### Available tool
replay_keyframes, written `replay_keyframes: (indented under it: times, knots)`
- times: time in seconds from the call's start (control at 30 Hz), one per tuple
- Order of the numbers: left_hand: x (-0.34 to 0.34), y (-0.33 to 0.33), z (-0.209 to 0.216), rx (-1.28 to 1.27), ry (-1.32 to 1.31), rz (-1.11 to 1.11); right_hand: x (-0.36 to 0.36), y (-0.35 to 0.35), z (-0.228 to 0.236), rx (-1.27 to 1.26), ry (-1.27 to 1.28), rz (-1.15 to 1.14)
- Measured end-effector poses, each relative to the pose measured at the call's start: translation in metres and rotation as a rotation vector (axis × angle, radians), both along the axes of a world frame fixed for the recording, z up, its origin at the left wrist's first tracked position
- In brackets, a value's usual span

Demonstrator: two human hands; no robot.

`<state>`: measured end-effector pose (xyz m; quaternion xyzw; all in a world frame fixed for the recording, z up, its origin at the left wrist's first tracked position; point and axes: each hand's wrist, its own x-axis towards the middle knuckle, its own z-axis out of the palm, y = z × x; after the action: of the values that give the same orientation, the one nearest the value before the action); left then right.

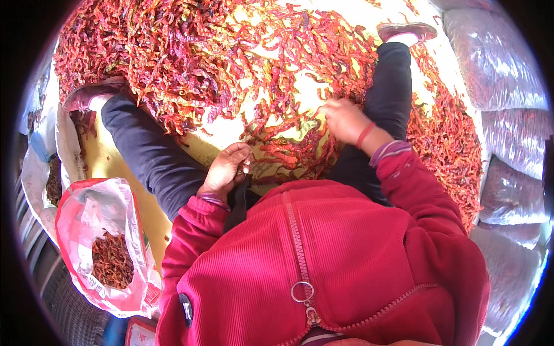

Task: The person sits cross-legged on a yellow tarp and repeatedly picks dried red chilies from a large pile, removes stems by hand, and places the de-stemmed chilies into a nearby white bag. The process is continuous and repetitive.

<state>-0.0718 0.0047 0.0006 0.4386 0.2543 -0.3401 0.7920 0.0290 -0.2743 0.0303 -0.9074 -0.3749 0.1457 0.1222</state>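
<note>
Dried red chilli peppers (pixel 173 63) lie spread in a thick layer between and beyond my outstretched legs. Close to my left thigh, my left hand (pixel 227 168) is closed, thumb against curled fingers; whatever it may hold is too small and dark to name. My right hand (pixel 345 120) is farther out, beside my right knee and just over the chillies. Its fingers are pinched together, pointing left, and I cannot make out anything between them. A smaller patch of chillies (pixel 288 153) lies between the two hands.
To my left stands an open red-and-white bag (pixel 98 202) with small dried chilli pieces (pixel 112 259) inside. Behind it is a white sack (pixel 66 138). Filled clear plastic bags (pixel 490 63) line the right side. More chillies (pixel 444 150) lie beyond my right leg (pixel 389 86).
</note>
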Motion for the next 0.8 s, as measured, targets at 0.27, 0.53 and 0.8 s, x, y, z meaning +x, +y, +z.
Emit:
replay_keyframes:
  times: [0.27, 0.53, 0.8]
  knots:
    - [-0.002, 0.001, 0.009, 0.066, 0.020, 0.015, 0.004, 0.036, -0.023, 0.043, 0.152, -0.248]
    - [-0.001, 0.000, 0.009, -0.051, 0.036, 0.053, 0.044, 0.062, -0.051, -0.065, 0.048, -0.419]
    - [0.002, -0.001, 0.005, -0.167, -0.019, -0.030, 0.034, 0.034, -0.038, 0.220, 0.780, -0.684]
